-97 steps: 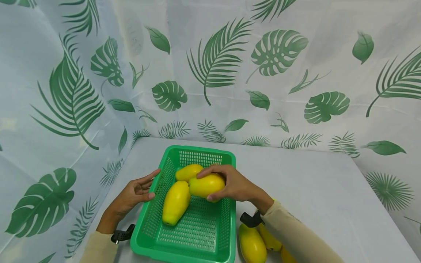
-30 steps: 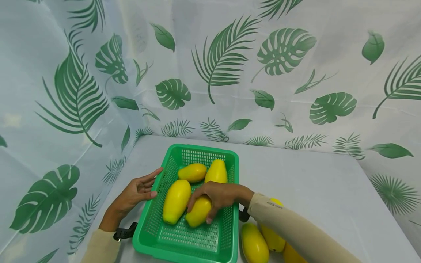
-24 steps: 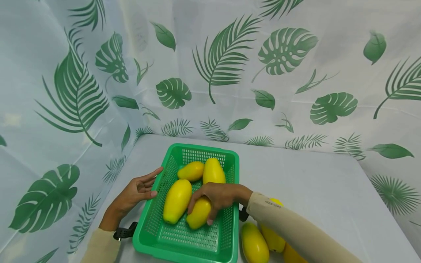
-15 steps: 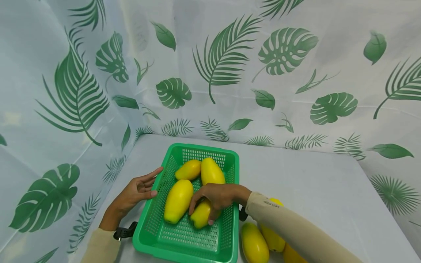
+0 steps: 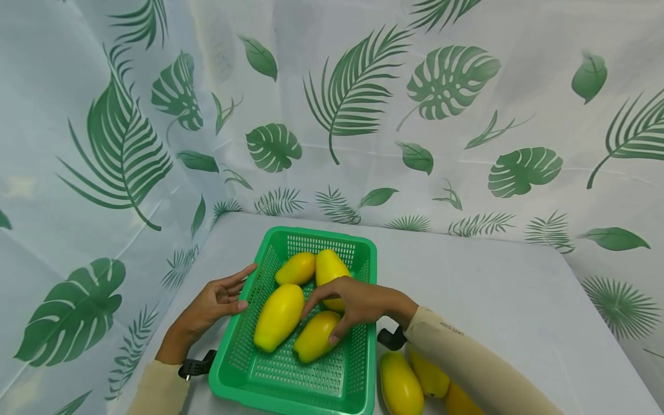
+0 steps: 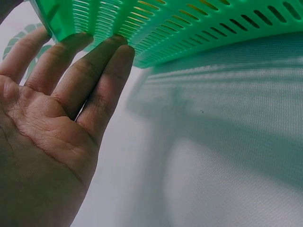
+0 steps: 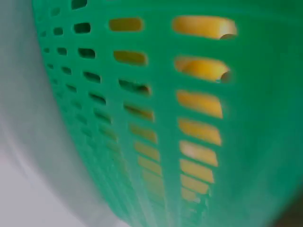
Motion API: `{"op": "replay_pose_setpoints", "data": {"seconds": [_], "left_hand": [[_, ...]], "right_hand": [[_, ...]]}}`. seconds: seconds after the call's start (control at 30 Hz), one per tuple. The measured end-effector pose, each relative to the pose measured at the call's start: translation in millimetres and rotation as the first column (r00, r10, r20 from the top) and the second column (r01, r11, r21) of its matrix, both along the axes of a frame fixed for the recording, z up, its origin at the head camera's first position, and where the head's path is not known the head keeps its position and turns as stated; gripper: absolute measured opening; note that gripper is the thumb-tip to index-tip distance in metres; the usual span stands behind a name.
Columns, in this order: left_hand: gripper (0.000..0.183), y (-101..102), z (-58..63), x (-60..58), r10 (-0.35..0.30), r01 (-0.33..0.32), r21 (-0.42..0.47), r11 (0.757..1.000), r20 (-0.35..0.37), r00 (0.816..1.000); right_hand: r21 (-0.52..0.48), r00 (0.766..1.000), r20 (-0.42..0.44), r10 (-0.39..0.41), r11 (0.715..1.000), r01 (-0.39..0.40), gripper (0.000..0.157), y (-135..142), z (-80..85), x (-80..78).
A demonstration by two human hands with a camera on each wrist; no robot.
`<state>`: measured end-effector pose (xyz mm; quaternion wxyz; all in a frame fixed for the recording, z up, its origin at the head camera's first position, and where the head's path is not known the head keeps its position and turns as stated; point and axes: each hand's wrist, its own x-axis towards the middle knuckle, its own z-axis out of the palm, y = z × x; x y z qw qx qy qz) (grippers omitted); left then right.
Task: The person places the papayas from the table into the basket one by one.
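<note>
A green plastic basket (image 5: 293, 400) holds several yellow papayas. My left hand (image 5: 215, 302) rests against its left wall; in the left wrist view the straight fingertips of that hand (image 6: 61, 113) touch the slotted side from outside. Over the basket's right half is my right hand (image 5: 363, 302), its fingers loosely spread above the front papaya (image 5: 316, 337), thumb tip beside that fruit. A larger papaya (image 5: 280, 317) lies to its left. Behind are a small papaya (image 5: 295, 268) and another papaya (image 5: 328, 265), partly covered by the right hand. Through the slots, yellow fruit (image 7: 199, 104) shows in the right wrist view.
Outside the basket to the right, several more papayas (image 5: 401, 383) lie on the white table (image 5: 493, 300), partly under the right forearm. A white sheet (image 5: 363, 104) printed with green leaves hangs behind and to the left.
A papaya was set at the basket's back right, then my right hand brought another to the front and let go of it, lifting slightly. The left hand stayed at the basket wall.
</note>
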<state>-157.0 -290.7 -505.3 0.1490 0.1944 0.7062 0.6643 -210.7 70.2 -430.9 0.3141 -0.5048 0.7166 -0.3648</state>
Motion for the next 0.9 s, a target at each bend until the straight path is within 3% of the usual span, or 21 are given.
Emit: {"op": "replay_pose_setpoints", "data": {"seconds": [0.37, 0.9], "left_hand": [[0.071, -1, -0.7, 0.1, 0.007, -0.008, -0.030, 1.000, -0.019, 1.000], [0.072, 0, -2.2, 0.1, -0.001, 0.001, 0.005, 1.000, -0.001, 1.000]], "right_hand": [[-0.088, 0.991, -0.058, -0.119, 0.990, 0.113, 0.064, 34, 20.2, 1.3], [-0.182, 0.948, -0.066, -0.310, 0.938, 0.294, 0.069, 81, 36.9, 14.7]]}}
